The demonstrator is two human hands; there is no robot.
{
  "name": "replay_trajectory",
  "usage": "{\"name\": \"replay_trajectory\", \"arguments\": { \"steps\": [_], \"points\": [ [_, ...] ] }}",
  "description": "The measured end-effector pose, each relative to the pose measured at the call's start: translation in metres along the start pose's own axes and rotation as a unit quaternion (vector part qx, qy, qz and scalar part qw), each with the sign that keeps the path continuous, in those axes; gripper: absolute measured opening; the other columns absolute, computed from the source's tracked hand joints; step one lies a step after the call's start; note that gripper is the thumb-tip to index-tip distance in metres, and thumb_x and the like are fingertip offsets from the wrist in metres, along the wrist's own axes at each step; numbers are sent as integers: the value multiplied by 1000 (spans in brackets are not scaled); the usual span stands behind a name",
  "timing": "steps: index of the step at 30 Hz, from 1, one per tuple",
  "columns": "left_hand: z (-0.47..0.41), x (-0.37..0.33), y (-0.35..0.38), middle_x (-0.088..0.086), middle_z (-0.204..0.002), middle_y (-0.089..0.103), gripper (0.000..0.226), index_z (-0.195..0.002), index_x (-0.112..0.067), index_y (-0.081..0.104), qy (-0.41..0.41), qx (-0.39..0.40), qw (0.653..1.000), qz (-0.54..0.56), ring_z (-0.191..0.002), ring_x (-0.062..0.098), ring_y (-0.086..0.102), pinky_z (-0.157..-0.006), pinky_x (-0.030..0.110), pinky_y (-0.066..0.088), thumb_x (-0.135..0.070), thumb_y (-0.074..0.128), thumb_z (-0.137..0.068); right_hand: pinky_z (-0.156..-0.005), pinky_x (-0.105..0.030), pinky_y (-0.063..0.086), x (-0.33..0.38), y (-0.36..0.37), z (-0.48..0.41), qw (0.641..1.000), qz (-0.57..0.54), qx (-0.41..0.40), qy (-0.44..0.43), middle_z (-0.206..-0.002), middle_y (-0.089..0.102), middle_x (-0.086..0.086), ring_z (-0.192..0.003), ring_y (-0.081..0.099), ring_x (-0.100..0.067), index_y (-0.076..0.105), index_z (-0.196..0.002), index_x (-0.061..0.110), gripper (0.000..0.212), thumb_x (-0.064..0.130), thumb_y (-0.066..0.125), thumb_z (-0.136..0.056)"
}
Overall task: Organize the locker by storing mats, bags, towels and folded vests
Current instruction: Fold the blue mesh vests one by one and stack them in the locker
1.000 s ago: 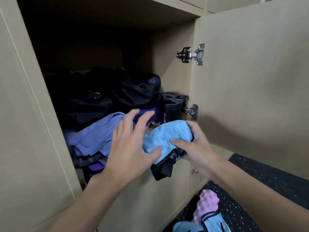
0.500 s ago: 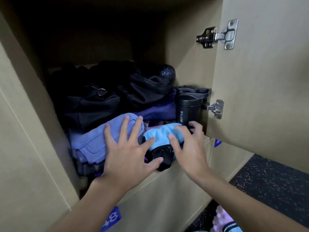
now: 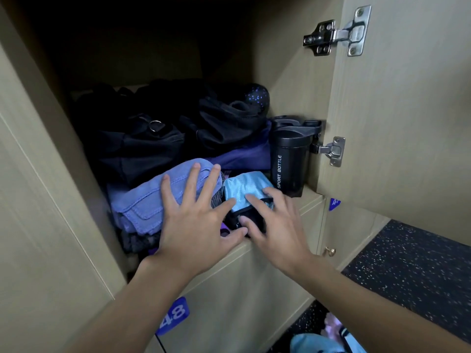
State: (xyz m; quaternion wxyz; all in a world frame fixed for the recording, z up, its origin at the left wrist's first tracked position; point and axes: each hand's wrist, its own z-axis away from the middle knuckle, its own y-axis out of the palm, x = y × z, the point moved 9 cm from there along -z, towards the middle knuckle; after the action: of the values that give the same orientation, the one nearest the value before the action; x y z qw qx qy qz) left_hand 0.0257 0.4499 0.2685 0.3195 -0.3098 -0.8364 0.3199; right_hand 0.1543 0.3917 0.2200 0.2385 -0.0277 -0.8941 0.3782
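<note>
The light-blue vest point(image 3: 244, 186) is pressed down by the right hand point(image 3: 276, 226), fingers point(image 3: 254, 203) nearly straight. The lavender folded cloth point(image 3: 150, 200) beside it is covered by the left hand point(image 3: 193, 225), fingers spread wide.

folded cloth point(image 3: 153, 200) is looking purple-blue | vest point(image 3: 244, 189) is shining light blue with black trim | bottle point(image 3: 288, 161) is showing white letters on black

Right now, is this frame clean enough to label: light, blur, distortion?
Head view: the locker's back is deep in shadow, so the black bags merge into one dark mass; the front is evenly lit, with the left hand, the right hand and the sport bottle lettering sharp; the left locker wall smears toward the frame edge; wide-angle bending slants the open door.
</note>
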Motion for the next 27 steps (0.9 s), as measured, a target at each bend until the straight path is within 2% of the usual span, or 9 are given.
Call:
{"name": "replay_trajectory", "arguments": {
  "steps": [1,3,7,14,19,21,23,25,27],
  "points": [
    [0,0,-1,10,-160,33,61,-118,-34,71,0,-3,1000,0,-147,38,28,-108,73,16,-72,41,-81,-102,-45,40,1,5,0,999,28,21,-6,-142,40,-2,-128,42,-28,52,-136,32,59,63,39,-88],
    [-1,0,-3,9,-160,32,61,-122,-33,69,-2,-7,1000,5,-148,36,26,-109,72,14,-70,41,-82,-106,-45,34,-2,11,-8,997,53,55,8,-148,34,0,-134,36,-26,46,-141,34,57,62,43,-91],
    [1,0,-5,8,-162,30,60,-126,-33,66,-3,-10,1000,13,-150,34,23,-111,71,12,-66,42,-83,-109,-44,30,-3,16,-25,992,37,114,41,-152,26,3,-136,30,-25,38,-146,39,59,59,51,-92],
    [6,-4,-19,7,-164,23,62,-132,-32,62,6,4,999,54,-152,32,14,-114,68,3,-64,37,-85,-111,-42,35,0,1,-6,990,-12,125,60,-162,12,-8,-138,35,-33,28,-153,31,72,52,58,-91],
    [22,-22,-39,13,-156,37,59,-128,-25,64,37,-21,994,97,-149,33,24,-117,64,4,-57,39,-85,-109,-44,36,1,-14,36,989,-30,131,57,-157,23,-12,-134,41,-33,30,-151,20,62,40,53,-96],
    [31,-31,-46,14,-144,50,54,-120,-20,69,46,-27,989,137,-143,33,35,-117,59,10,-50,42,-84,-103,-46,40,1,-20,59,990,-25,128,61,-147,34,-11,-127,45,-34,35,-146,18,54,36,51,-97],
    [46,-46,-48,11,-126,61,49,-110,-18,73,67,-17,981,182,-129,33,49,-113,49,21,-46,43,-83,-99,-47,41,-2,-24,88,989,-12,127,68,-140,40,-11,-123,46,-33,40,-142,15,49,35,49,-98],
    [69,-65,-41,4,-114,65,47,-103,-18,74,80,20,970,229,-115,31,56,-103,40,27,-45,41,-82,-100,-47,41,-11,-21,121,986,-6,139,93,-136,43,-12,-124,45,-32,43,-140,14,46,34,48,-99],
    [98,-80,-23,-1,-114,65,42,-106,-21,73,73,108,956,261,-115,27,54,-101,37,29,-43,44,-84,-101,-47,40,-19,-15,155,980,-13,158,118,-133,46,-14,-123,46,-33,46,-138,13,43,31,49,-98]
  ]
}}
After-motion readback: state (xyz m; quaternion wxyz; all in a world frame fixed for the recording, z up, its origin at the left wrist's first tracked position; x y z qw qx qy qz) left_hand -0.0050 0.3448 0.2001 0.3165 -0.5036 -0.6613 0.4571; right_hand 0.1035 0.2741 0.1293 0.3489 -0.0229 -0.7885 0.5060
